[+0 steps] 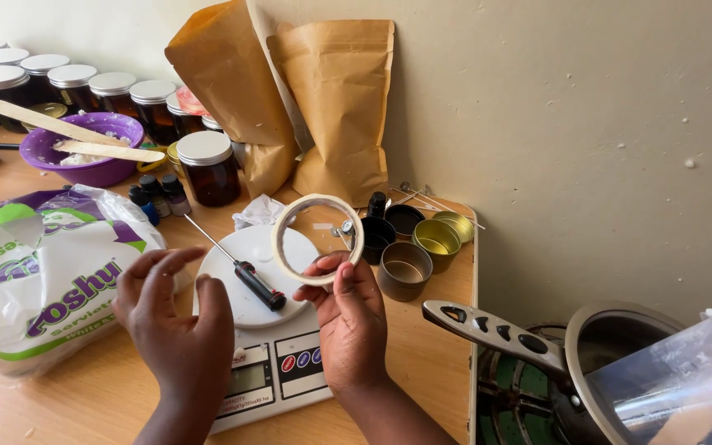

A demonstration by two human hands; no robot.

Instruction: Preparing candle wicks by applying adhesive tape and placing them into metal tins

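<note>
Hands over the worktop (pixel 422 346): our right hand (pixel 349 317) pinches a roll of tape (pixel 317 240) upright above the kitchen scale (pixel 269 350), where a screwdriver (pixel 241 268) lies. Our left hand (pixel 176 317) hovers just beside, fingers loosely spread, holding nothing.

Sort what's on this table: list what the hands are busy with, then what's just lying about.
In hand:
right hand holding the tape roll
left hand, open, beside the kitchen scale

Lying about:
screwdriver on the scale
small tins
amber jars
purple bowl
paper bags
saucepan
</note>
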